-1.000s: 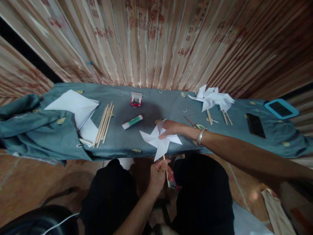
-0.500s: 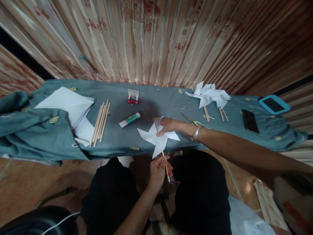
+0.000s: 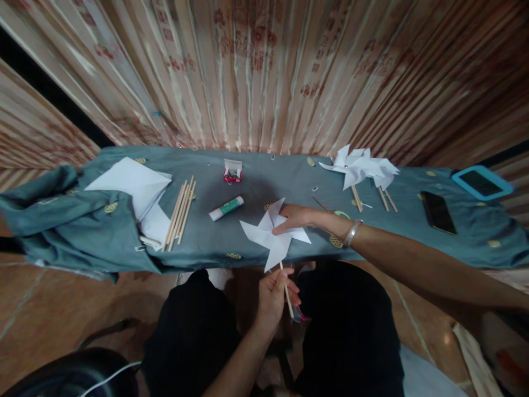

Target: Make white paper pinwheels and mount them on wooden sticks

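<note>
A white paper pinwheel (image 3: 268, 237) lies at the near edge of the blue-grey cloth-covered table (image 3: 256, 182). My right hand (image 3: 295, 218) presses its fingers together on the pinwheel's centre. My left hand (image 3: 275, 292), below the table edge, is closed round the thin wooden stick (image 3: 286, 289) that runs up under the pinwheel.
A glue stick (image 3: 226, 208), a small red pin box (image 3: 232, 171), a bundle of wooden sticks (image 3: 181, 215) and white paper sheets (image 3: 132, 184) lie to the left. Finished pinwheels (image 3: 359, 165), scissors (image 3: 330, 209), a black phone (image 3: 438, 212) and a blue-cased phone (image 3: 481, 183) lie to the right.
Both hands keep their hold on the pinwheel and stick. Only the view has shifted a little.
</note>
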{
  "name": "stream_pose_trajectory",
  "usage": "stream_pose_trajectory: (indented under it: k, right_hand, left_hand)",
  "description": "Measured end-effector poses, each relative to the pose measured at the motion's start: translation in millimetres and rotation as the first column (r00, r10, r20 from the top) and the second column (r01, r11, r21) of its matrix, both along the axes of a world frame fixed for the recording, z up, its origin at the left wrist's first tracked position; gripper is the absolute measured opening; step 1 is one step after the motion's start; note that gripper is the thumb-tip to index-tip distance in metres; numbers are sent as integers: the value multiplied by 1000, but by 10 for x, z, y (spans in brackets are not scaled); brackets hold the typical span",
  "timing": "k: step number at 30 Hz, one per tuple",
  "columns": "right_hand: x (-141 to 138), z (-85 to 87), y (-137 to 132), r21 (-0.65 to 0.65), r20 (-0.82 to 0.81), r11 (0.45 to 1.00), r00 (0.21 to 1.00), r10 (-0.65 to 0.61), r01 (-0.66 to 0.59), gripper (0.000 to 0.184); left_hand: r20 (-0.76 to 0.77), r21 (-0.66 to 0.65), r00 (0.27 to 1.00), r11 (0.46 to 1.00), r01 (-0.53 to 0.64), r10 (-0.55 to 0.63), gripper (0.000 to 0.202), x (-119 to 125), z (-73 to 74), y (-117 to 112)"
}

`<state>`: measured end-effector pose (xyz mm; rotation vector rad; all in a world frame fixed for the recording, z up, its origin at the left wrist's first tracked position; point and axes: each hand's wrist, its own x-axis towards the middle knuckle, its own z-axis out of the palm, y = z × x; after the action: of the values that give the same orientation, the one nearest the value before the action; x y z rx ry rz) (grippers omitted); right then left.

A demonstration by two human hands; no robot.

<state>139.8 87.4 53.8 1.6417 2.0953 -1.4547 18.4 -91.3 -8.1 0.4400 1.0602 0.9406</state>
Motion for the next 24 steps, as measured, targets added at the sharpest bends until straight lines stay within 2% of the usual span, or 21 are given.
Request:
stream_pose_trajectory:
  k: [6, 14, 17, 24]
  right_hand:
    - [101, 24, 10, -50, -25, 994, 995, -95, 93, 43]
    - [246, -7, -79, -165, -225, 950, 928, -296, 263, 51]
    - [293, -66, -138, -174, -334, 920, 857, -391, 352, 55]
    - [333, -208, -277, -221, -558, 816, 617, -555, 534, 49]
  left_hand:
    - [20, -15, 1000, 1000, -4, 4, 60, 32, 42, 21]
    - [39, -33, 999, 999, -27, 28, 63, 55, 135, 78]
    - [53, -32, 998, 999, -39, 41, 62, 51, 166, 108]
    - [77, -10, 996, 999, -37, 37, 59, 77, 209, 156]
